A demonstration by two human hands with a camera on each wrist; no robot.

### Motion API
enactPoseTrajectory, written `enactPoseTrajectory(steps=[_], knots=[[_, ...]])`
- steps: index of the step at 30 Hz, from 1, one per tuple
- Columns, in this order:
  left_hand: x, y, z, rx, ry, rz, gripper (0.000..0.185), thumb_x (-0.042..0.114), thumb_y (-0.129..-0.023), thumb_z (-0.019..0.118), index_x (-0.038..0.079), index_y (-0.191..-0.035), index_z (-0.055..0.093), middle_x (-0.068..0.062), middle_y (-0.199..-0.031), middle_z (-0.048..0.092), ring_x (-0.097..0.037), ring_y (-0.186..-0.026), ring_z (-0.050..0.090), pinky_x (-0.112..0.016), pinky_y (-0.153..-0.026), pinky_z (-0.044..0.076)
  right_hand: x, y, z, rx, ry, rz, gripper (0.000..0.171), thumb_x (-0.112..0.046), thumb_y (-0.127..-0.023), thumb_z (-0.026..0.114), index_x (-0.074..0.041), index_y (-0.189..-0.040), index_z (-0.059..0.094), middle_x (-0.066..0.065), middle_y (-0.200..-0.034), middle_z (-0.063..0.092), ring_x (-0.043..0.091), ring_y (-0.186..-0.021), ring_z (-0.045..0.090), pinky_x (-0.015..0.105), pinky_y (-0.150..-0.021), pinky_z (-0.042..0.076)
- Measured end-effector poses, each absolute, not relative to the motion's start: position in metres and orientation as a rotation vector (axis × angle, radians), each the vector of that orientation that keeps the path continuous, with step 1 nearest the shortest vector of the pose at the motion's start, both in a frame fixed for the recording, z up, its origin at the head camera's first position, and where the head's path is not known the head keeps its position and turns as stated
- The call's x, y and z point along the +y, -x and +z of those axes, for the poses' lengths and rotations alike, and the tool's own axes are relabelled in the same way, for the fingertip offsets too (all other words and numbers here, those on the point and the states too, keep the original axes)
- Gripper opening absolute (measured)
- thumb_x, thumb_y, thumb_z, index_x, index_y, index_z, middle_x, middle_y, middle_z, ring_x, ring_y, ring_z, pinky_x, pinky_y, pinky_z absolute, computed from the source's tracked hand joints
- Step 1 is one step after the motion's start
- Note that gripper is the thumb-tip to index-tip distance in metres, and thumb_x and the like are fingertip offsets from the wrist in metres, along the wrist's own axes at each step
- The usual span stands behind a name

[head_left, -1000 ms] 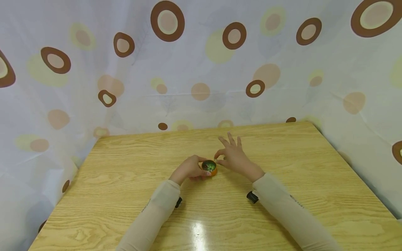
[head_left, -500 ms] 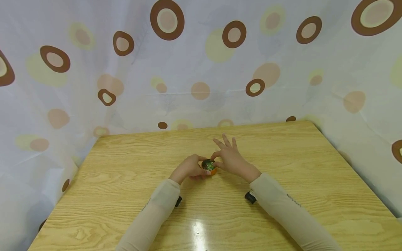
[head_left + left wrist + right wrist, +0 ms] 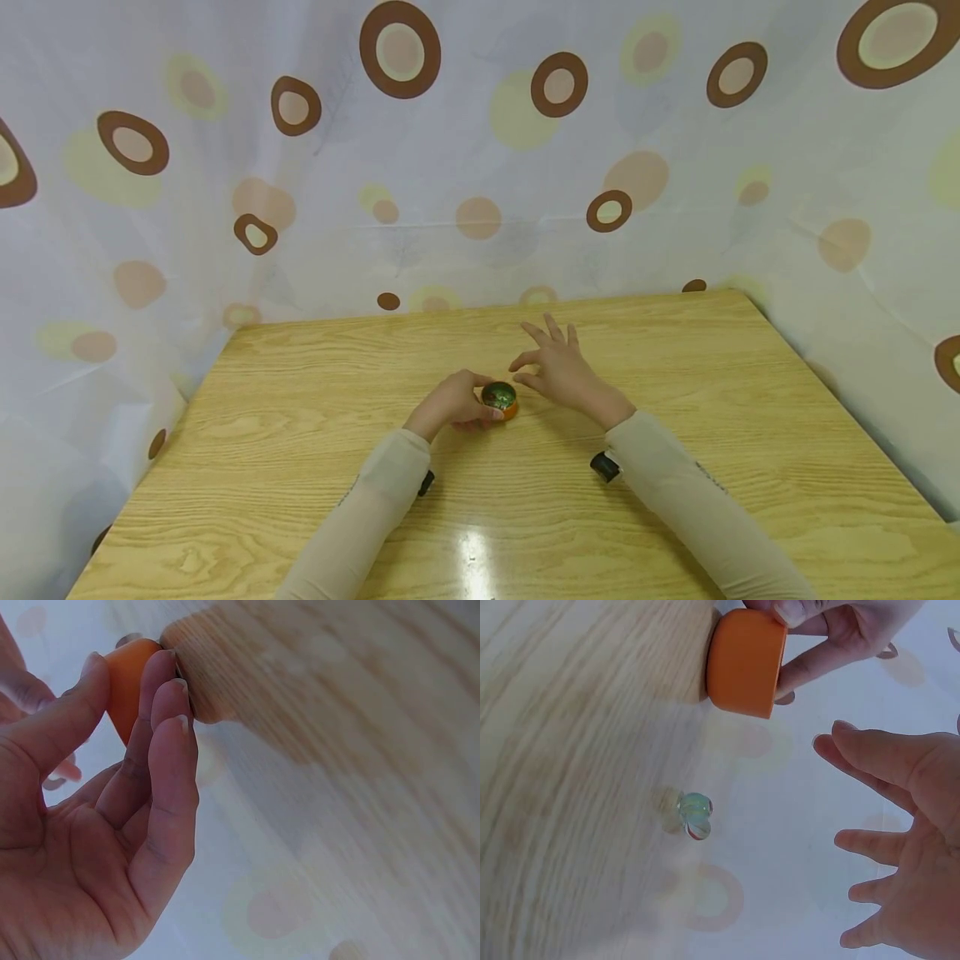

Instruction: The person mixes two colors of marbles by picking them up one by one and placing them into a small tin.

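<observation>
A small orange bowl [image 3: 509, 412] with a dark, shiny inside stands upright on the table. My left hand [image 3: 453, 398] grips it from the left, thumb on the near side and fingers round the far side. Glinting greenish things [image 3: 500, 402], too small to make out, show inside it. To the right of the bowl is my right hand [image 3: 566, 379], raised with fingers spread and thumb and index apart, holding nothing. The right wrist view shows a pair of clear glass marbles [image 3: 696, 814] on the tabletop near the bowl; in the head view the right hand hides them.
The wooden table [image 3: 337, 358] reaches back to a white curtain [image 3: 480, 167] with brown and yellow rings. Curtain folds also border the table on the left and right. A lamp reflection shines on the near tabletop.
My right hand, pinching something small beside the bowl, moved left over its rim, then drew back right with thumb and index parted. The left hand has kept its grip on the bowl.
</observation>
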State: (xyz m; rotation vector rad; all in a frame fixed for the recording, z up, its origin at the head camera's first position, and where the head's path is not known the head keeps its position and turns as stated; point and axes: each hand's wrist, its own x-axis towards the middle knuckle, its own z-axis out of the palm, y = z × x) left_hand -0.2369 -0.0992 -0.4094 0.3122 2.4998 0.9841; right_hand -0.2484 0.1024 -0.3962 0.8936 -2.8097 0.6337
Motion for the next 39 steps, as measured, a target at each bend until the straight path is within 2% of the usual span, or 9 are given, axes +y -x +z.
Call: enactPoseTrajectory(steps=[15,27,33,39], knots=[[-0.099,0.236,-0.41,2.532,-0.29,0.983,0.063,0.022,-0.084,0.076,0.005,-0.14,0.051,-0.008,-0.072,0.071,-0.021,-0.061,0.067,-0.033,-0.055,0.054,0.121,0.26,-0.398,-2.849,-0.816,0.696,0.016,-0.02,-0.09,0.069,-0.012,-0.102,0.076,0.026,-0.15,0.032,0.053,-0.14,0.006,0.074,-0.103,0.002],[-0.099,0.236,-0.408,2.505,-0.299,0.99,0.062,0.022,-0.084,0.077,0.007,-0.139,0.052,-0.003,-0.069,0.069,-0.016,-0.058,0.065,-0.029,-0.053,0.053,0.129,0.262,-0.407,-2.908,-0.79,0.682,0.013,-0.014,-0.084,0.075,-0.013,-0.097,0.076,0.027,-0.15,0.03,0.054,-0.14,0.004,0.074,-0.103,-0.001],[-0.1,0.236,-0.409,2.505,-0.31,1.002,0.063,0.021,-0.084,0.076,0.007,-0.14,0.051,-0.007,-0.071,0.07,-0.02,-0.06,0.066,-0.032,-0.054,0.054,0.131,0.261,-0.41,-2.938,-0.792,0.634,0.012,-0.007,-0.08,0.078,-0.013,-0.09,0.077,0.029,-0.148,0.032,0.056,-0.138,0.006,0.075,-0.102,-0.001],[-0.1,0.236,-0.41,2.512,-0.316,0.991,0.063,0.021,-0.085,0.075,0.006,-0.14,0.05,-0.008,-0.073,0.071,-0.021,-0.061,0.067,-0.033,-0.055,0.055,0.131,0.264,-0.415,-2.969,-0.773,0.624,0.012,-0.006,-0.079,0.077,-0.013,-0.089,0.077,0.029,-0.146,0.036,0.056,-0.139,0.006,0.076,-0.102,0.001]])
